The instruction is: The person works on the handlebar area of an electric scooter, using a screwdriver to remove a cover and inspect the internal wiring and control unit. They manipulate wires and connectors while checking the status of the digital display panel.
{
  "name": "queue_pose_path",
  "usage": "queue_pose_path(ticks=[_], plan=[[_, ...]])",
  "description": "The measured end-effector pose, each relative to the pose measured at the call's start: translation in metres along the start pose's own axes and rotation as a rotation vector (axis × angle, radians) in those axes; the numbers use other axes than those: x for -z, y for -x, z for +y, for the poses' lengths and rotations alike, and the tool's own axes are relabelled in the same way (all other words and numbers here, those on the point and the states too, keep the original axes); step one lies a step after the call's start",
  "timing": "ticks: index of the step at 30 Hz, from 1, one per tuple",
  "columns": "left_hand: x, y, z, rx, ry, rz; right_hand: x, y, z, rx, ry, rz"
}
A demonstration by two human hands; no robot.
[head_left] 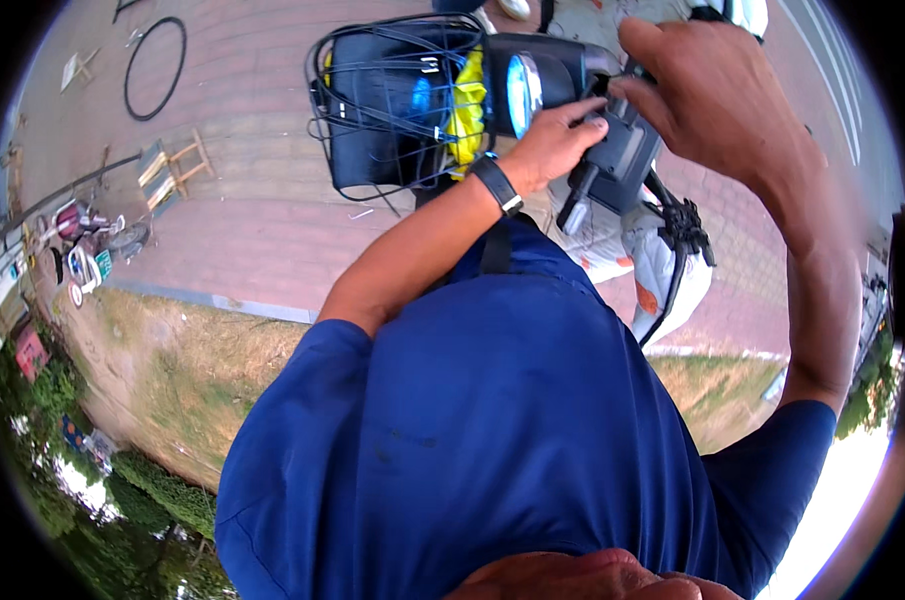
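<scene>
My left hand [562, 143], with a dark band on its wrist, reaches across to a black handlebar housing [620, 160] of a two-wheeler. Its fingertips press on the upper left part of that housing. From the right, my right hand [712, 95] bends over the housing's top edge with thumb and fingers curled in. Whatever lies between those fingers is too small or hidden to make out. Left of my hands are a round headlight [520, 95] and a black wire basket [372, 110]. Yellow cloth [466, 110] is stuffed in the basket's near side.
White body panels [677, 290] and a black lever with cables [684, 225] are below my right hand. On the paving at left lie a tyre [155, 68] and a small folding stool [172, 170]. A parked two-wheeler [82, 225] stands farther left, near a kerb and grass.
</scene>
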State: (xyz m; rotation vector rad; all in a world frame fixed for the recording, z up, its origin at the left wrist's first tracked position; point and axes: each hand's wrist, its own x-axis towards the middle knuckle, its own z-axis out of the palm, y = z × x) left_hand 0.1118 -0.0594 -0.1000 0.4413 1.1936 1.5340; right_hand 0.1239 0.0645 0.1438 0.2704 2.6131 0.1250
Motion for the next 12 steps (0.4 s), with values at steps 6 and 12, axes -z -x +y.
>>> queue_pose_path(ticks=[6,12], plan=[[0.008,0.002,0.009,0.153,0.043,-0.077,0.031,0.013,-0.017,0.208,-0.173,0.115],[0.003,0.002,0.011,0.17,0.076,-0.071,0.02,0.009,-0.007,0.221,-0.145,0.147]])
